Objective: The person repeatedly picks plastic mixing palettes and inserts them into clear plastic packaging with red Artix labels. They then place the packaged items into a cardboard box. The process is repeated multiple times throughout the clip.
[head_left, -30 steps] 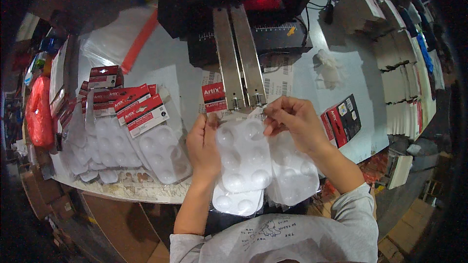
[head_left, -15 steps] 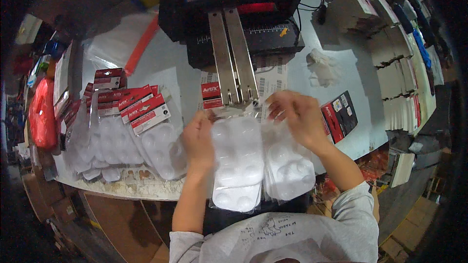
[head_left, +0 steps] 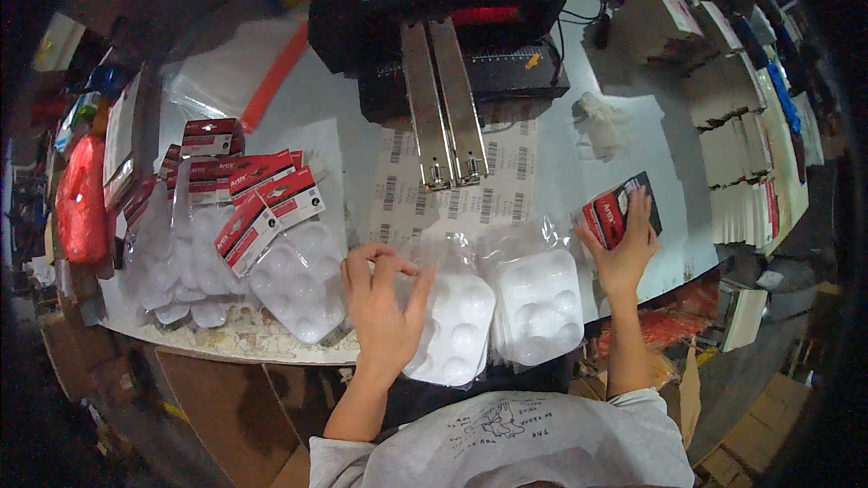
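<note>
My left hand (head_left: 384, 312) is at the left edge of a stack of white plastic paint palettes in clear bags (head_left: 459, 330), its thumb and fingers apart. Beside that lies a second stack of bagged palettes (head_left: 541, 307). Stretched over a small pile of red and black header cards (head_left: 608, 219), my right hand (head_left: 628, 258) touches them with thumb and fingers spread. Bagged palettes (head_left: 303, 285) with red header cards (head_left: 271, 179) stapled or fixed on top lie heaped at the left.
A black machine (head_left: 461, 81) with two metal arms (head_left: 443, 108) stands at the back over a barcode-printed sheet (head_left: 488, 190). Stacks of cards (head_left: 737, 149) line the right edge. Clear bags (head_left: 217, 72) and a red strip (head_left: 276, 77) lie back left.
My hands have left the machine's arm ends. The right moved right onto the header cards; the left came nearer me. Another carded palette now lies on the left heap.
</note>
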The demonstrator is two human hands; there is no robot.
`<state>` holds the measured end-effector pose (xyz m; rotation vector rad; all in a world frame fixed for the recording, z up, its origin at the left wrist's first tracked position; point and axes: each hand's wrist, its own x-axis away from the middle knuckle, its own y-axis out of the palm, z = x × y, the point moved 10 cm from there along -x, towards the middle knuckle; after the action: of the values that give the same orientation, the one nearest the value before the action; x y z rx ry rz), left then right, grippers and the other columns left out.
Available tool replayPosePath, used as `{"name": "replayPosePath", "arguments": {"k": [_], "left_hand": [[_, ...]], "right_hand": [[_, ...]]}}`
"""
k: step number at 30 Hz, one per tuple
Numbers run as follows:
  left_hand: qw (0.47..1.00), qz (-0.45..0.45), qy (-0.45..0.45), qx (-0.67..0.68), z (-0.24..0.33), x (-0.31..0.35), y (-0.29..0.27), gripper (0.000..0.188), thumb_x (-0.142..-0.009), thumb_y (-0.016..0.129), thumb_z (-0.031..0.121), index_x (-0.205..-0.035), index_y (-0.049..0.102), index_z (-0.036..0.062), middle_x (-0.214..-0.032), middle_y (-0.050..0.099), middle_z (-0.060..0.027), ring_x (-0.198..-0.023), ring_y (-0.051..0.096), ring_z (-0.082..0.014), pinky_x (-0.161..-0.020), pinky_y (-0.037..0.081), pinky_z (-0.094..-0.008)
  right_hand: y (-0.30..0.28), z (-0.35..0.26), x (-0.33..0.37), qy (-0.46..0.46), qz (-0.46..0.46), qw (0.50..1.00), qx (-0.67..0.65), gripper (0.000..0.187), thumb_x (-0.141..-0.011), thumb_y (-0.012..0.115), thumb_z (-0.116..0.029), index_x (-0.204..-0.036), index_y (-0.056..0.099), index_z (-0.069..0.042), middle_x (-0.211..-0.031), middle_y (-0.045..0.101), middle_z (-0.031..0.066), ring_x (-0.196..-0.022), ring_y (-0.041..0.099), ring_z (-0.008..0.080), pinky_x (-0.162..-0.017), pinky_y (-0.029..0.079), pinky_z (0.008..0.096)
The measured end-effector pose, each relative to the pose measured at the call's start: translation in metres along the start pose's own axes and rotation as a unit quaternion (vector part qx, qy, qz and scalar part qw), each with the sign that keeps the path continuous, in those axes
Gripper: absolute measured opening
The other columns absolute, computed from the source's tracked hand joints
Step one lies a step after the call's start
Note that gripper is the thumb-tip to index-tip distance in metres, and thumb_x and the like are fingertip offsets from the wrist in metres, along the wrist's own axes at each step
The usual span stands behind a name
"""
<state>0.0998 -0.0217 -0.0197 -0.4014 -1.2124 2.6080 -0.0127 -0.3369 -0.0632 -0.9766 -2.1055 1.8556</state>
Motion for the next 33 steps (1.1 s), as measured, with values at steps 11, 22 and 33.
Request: {"name": "replayPosePath", "arguments": {"k": [11,22,33], "left_hand": [[0.861,-0.164,-0.141,0.461,0.028,0.009,0.012,0.017,-0.091,0.052,0.009,-0.100,0.060,-0.0010,-0.093,0.067,-0.0088,-0.077,0.057,-0.0056,-0.068,0.044,-0.0182],[0.898,-0.142,-0.154,0.386,0.020,0.006,0.015,0.018,-0.090,0.052,0.012,-0.096,0.063,-0.0006,-0.085,0.069,-0.0074,-0.072,0.059,-0.0075,-0.066,0.046,-0.0217],[0.911,-0.126,-0.139,0.367,0.028,0.004,0.012,0.017,-0.088,0.057,0.015,-0.088,0.064,-0.0006,-0.061,0.058,-0.0030,-0.056,0.047,-0.0043,-0.050,0.038,-0.0210]], "right_hand": [[-0.071,-0.148,-0.043,-0.086,-0.260,0.863,-0.426,0.030,-0.073,0.072,-0.020,-0.093,0.062,0.001,-0.070,0.063,0.0061,-0.060,0.056,0.0085,-0.057,0.046,0.0230],[-0.073,-0.188,-0.048,-0.173,-0.313,0.828,-0.432,0.038,-0.073,0.073,-0.023,-0.096,0.059,0.004,-0.072,0.062,0.0113,-0.067,0.061,0.0095,-0.058,0.046,0.0261],[-0.057,-0.208,-0.028,-0.275,-0.371,0.806,-0.371,0.029,-0.073,0.073,-0.025,-0.086,0.062,-0.002,-0.063,0.057,0.0114,-0.052,0.053,0.0241,-0.051,0.042,0.0283]]}}
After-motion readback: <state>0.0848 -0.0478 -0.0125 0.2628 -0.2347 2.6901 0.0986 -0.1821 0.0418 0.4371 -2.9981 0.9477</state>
